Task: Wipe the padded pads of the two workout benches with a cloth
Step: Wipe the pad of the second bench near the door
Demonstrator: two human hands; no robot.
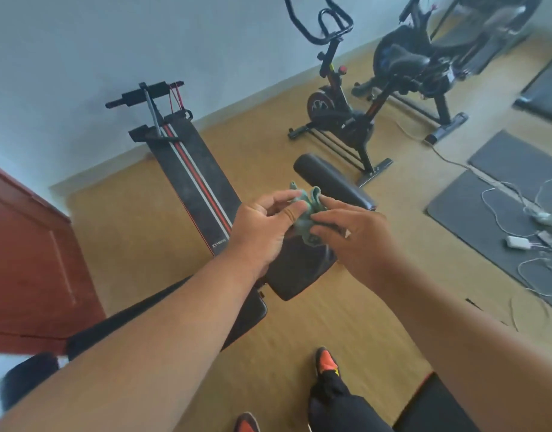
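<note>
A crumpled green cloth (302, 213) sat at the frame's centre, pinched between both hands: the left hand (262, 226) gripped it with thumb and fingers, the right hand (352, 232) pinched its lower edge. Bunched, it showed no clear long axis. Beneath the hands a black bench (330, 182) ran from lower left to upper right, partly hidden by the arms. Left of it a striped bench (193, 179) ran up toward the wall (112, 42). Two exercise bikes (346, 104) stood at upper right. Grey mats (486, 207) with white cables (530, 213) lay at right on the tan floor (137, 229). A red door (28, 260) stood at left.
</note>
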